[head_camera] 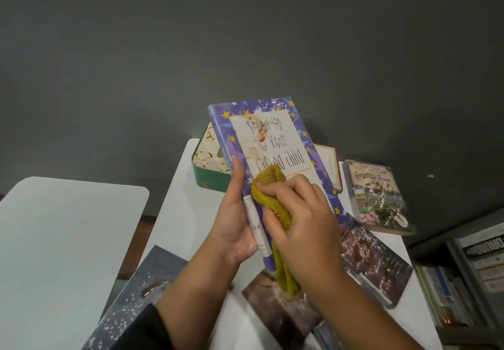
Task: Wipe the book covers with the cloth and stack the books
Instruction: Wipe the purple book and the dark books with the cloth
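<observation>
Pressure from the right hand, clutching the mustard-yellow terry cloth, should sweep up toward brown smears on the purple star-bordered book gripped aloft by the left hand.

A purple, star-bordered book stood tilted at frame centre, its white title panel smeared brown. A mustard-yellow cloth lay bunched against its lower cover. Other speckled books lay flat: a floral paperback at right, a dark one lower right.

Dark grey wall, white table, perhaps shelving right
</observation>
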Demonstrator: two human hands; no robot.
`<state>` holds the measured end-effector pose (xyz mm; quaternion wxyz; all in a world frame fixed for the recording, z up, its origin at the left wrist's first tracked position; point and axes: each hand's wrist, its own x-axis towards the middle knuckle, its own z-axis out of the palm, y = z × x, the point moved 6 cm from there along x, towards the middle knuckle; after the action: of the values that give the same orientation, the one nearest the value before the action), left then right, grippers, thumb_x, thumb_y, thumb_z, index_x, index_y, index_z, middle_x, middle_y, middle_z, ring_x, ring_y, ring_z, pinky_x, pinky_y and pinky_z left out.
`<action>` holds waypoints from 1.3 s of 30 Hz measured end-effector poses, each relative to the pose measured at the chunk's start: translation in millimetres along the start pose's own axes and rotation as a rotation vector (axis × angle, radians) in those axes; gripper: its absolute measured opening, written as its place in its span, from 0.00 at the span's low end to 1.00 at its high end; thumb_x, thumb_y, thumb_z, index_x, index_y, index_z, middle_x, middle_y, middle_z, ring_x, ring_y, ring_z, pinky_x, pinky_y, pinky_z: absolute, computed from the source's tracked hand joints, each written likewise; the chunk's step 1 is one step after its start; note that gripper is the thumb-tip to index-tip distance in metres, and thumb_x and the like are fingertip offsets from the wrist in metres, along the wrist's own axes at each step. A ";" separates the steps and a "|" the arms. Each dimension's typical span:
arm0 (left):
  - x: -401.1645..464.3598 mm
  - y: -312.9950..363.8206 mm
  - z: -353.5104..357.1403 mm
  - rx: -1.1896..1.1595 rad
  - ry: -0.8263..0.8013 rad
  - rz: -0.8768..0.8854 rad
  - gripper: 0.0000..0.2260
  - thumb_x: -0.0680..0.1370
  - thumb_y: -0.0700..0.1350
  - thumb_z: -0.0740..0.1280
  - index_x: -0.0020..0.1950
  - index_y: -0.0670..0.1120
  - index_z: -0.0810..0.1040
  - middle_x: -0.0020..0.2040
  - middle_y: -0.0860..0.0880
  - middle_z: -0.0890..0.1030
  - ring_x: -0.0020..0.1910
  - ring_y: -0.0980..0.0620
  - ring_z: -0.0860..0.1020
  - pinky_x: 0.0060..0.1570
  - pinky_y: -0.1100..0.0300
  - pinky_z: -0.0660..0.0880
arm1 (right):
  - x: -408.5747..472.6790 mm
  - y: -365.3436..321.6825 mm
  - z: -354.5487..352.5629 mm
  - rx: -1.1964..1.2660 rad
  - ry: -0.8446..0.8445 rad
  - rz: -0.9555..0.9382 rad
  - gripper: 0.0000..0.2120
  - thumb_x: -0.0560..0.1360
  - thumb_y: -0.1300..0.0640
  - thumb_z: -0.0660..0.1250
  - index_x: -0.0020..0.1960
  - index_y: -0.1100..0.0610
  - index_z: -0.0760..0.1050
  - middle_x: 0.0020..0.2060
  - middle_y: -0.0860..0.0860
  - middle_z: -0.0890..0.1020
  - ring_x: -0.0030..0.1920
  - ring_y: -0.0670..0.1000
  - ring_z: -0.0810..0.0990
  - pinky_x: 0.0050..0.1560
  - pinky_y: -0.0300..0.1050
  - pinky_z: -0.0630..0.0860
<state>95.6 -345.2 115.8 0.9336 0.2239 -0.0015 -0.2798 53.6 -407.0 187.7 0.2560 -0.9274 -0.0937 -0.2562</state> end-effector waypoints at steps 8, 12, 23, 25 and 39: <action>-9.2 -4.0 10.6 0.120 -0.051 0.035 0.32 0.63 0.66 0.73 0.62 0.50 0.80 0.65 0.43 0.77 0.64 0.41 0.75 0.63 0.43 0.72 | 30.5 75.1 -36.9 -0.023 0.146 0.288 0.10 0.72 0.59 0.70 0.51 0.48 0.79 0.44 0.44 0.72 0.45 0.54 0.76 0.37 0.43 0.69; -11.2 -7.6 15.4 0.113 -0.012 -0.003 0.27 0.70 0.67 0.62 0.57 0.50 0.83 0.60 0.44 0.81 0.59 0.44 0.79 0.56 0.48 0.78 | 11.6 49.8 -38.2 -0.068 0.152 0.243 0.09 0.71 0.58 0.70 0.51 0.50 0.79 0.43 0.45 0.73 0.45 0.53 0.74 0.34 0.37 0.64; -16.2 -13.1 26.8 0.070 -0.123 -0.010 0.37 0.68 0.64 0.70 0.71 0.46 0.71 0.69 0.41 0.73 0.67 0.42 0.72 0.66 0.45 0.69 | -2.2 32.0 -46.3 0.008 0.131 0.143 0.11 0.70 0.58 0.68 0.51 0.49 0.80 0.44 0.46 0.75 0.45 0.51 0.76 0.40 0.42 0.69; -18.7 -16.5 28.3 0.085 -0.092 -0.022 0.36 0.68 0.67 0.67 0.70 0.47 0.71 0.68 0.42 0.74 0.67 0.40 0.73 0.66 0.41 0.68 | 3.3 60.0 -59.5 0.010 0.175 0.269 0.10 0.71 0.60 0.70 0.50 0.50 0.80 0.43 0.45 0.74 0.45 0.51 0.76 0.37 0.39 0.67; -45.2 -34.3 57.5 0.033 -0.098 -0.042 0.32 0.74 0.65 0.56 0.67 0.43 0.75 0.66 0.40 0.76 0.64 0.42 0.75 0.64 0.48 0.71 | -49.4 -19.6 -66.8 0.000 0.095 0.020 0.12 0.71 0.52 0.63 0.53 0.48 0.78 0.44 0.44 0.75 0.45 0.48 0.74 0.42 0.39 0.72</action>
<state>32.2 -371.1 158.7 0.9225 0.2252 -0.0471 -0.3098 -22.9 -427.4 219.5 0.2625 -0.9151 -0.0723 -0.2974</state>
